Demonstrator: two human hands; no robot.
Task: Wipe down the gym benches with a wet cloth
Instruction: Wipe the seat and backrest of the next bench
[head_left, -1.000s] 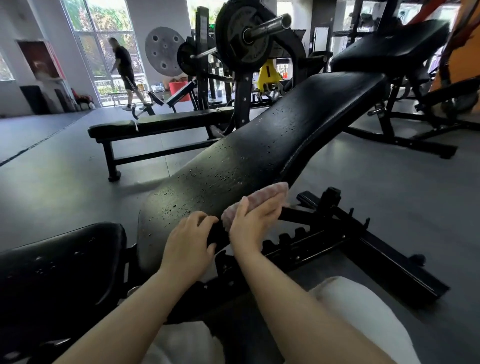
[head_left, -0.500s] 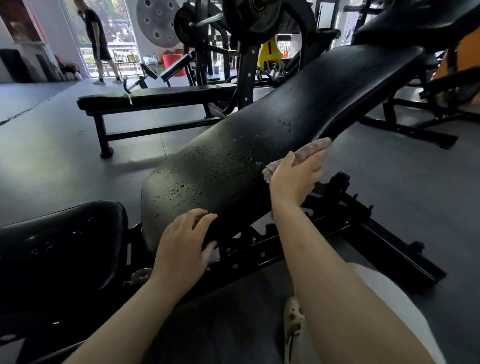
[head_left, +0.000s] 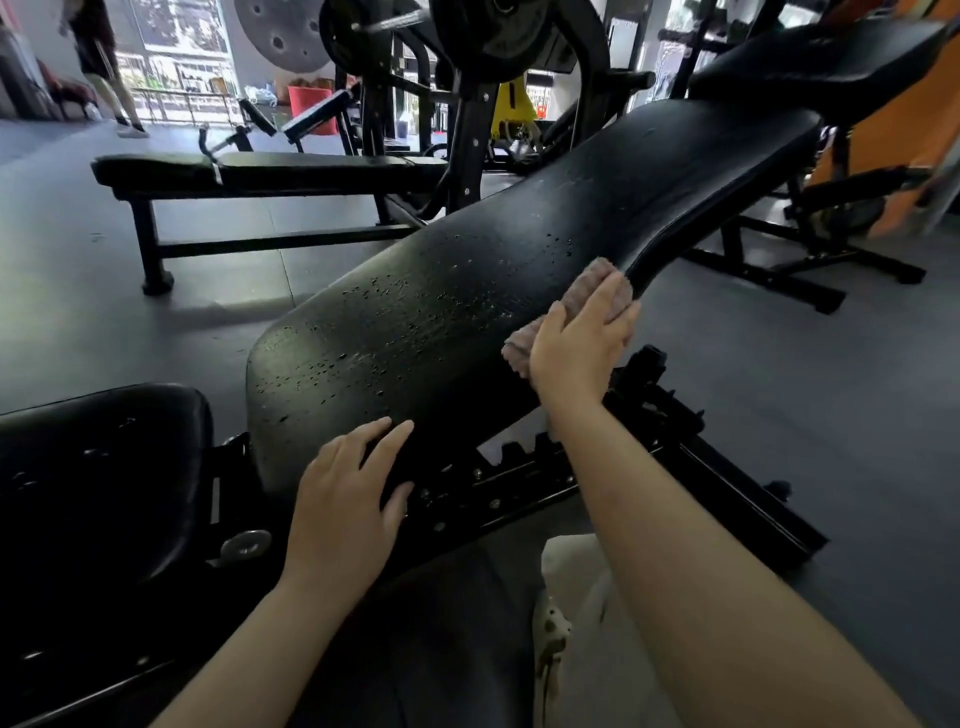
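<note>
Commercial gym indicated: black padded incline bench (head_left: 519, 270), flat bench (head_left: 270, 169), plate-loaded rack (head_left: 467, 104), wall-mounted weight plate (head_left: 283, 34), grey rubber flooring (head_left: 779, 405).

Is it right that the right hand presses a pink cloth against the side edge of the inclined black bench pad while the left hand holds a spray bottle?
Not quite. In the head view the left hand holds no spray bottle; it rests open on the lower end of the inclined black bench pad. The rest stands: the right hand presses the pink cloth against the pad's side edge.
</note>
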